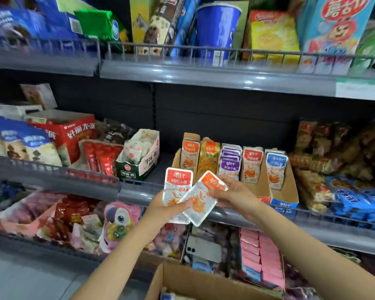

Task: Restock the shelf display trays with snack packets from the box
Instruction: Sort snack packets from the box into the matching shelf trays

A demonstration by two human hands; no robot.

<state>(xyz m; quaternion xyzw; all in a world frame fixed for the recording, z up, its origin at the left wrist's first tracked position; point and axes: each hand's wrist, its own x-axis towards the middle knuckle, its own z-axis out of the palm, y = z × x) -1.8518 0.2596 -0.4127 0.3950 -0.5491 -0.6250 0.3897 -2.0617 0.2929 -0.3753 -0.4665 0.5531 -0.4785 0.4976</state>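
Red-banded packet [178, 187]: silver-white body, red top band with white characters, orange print low down.
Orange-banded packet [200, 200]: same silver body, orange band.
Display tray [288, 191] — plain brown card, front lip blue and red.
Tray columns, left to right: orange-topped packets [190, 155], gold packets [209, 158], purple packets [230, 165], red-topped packets [252, 164], blue-topped packets [276, 167]. All but the gold and purple have silver-white bodies with orange print.
Cardboard box [195, 282]: plain brown.
Carton [74, 135]: red, white characters.
Parrot pack [119, 221]: pink, grey beak.
Stacked sachets [266, 263] — flat pink.
Shelf rail [204, 74]: grey.
Cup [217, 29]: blue.
Bags [359, 200]: blue, white lettering.
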